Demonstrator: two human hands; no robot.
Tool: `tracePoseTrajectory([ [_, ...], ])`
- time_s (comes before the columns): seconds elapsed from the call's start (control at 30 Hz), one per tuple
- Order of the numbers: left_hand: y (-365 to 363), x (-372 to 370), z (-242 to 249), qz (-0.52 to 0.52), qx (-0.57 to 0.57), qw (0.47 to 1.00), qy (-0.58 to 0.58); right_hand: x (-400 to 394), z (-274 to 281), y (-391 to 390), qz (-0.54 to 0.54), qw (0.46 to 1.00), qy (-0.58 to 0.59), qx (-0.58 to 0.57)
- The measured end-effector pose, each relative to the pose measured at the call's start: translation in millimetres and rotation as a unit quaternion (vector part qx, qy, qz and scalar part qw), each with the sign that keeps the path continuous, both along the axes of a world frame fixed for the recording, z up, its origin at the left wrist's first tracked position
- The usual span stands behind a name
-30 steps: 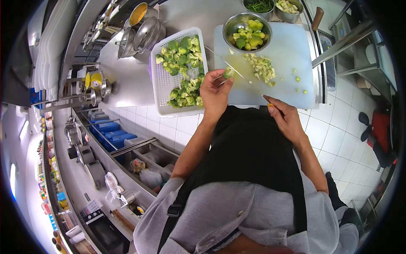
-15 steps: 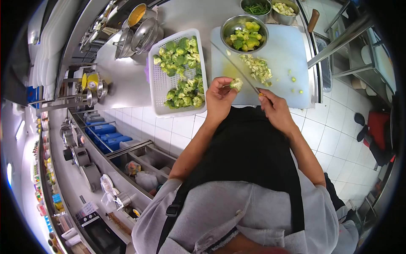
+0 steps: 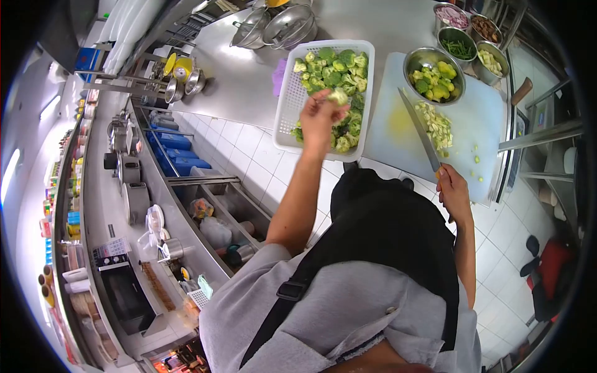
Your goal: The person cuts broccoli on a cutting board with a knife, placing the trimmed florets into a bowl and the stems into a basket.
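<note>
My left hand (image 3: pixel 318 124) is closed in a pinch on a pale green broccoli floret (image 3: pixel 337 96), held over the white plastic basket (image 3: pixel 288 102) of broccoli florets. My right hand (image 3: pixel 454 191) grips a kitchen knife (image 3: pixel 418 126) by its handle, the long blade angled across the cutting board (image 3: pixel 390 152). Beside the blade lies a heap of chopped pale green pieces (image 3: pixel 443 130). At the board's far side stands a metal bowl (image 3: pixel 408 61) with broccoli florets in it. A few small green bits lie at the board's right.
Behind the board stand several metal containers: one of chopped green vegetable (image 3: pixel 457 45), one of pale cubes (image 3: pixel 491 62). Metal strainers (image 3: pixel 290 26) sit at the back of the steel counter (image 3: pixel 230 74). Another wooden handle (image 3: pixel 522 91) sticks up past the board's right edge.
My left hand has moved left with the floret, from over the board to above the basket. The knife stays in my right hand, near the board's front edge. The view has turned left.
</note>
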State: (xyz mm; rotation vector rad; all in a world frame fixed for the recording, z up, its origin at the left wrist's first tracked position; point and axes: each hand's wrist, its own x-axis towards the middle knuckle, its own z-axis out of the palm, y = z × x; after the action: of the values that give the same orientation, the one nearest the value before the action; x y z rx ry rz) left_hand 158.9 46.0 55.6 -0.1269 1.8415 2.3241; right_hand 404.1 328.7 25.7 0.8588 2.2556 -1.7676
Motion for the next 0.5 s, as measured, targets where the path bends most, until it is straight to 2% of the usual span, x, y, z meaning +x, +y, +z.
tracePoseTrajectory([
  [0.13,-20.6,-80.5,-6.1,0.027,-0.147,0.988,0.045,-2.0,3.5,-1.6,0.01,1.0,-0.018,0.012],
  [0.23,-36.9,-156.4,-48.5,-0.015,-0.286,0.946,0.154,-1.0,-0.6,-3.3,0.01,1.0,-0.023,0.017],
  [0.33,-40.7,-181.5,-60.7,0.009,-0.296,0.933,0.203,-2.1,-0.5,-4.9,0.002,1.0,-0.023,0.02],
  [0.43,-47.6,-178.0,-64.0,0.019,-0.221,0.945,0.24,0.0,-1.0,-6.9,-0.002,1.0,-0.023,0.02],
  [0.5,-64.4,-169.8,-66.1,0.009,-0.324,0.914,0.246,-1.3,-3.8,-6.9,0.0,1.0,-0.025,0.019],
])
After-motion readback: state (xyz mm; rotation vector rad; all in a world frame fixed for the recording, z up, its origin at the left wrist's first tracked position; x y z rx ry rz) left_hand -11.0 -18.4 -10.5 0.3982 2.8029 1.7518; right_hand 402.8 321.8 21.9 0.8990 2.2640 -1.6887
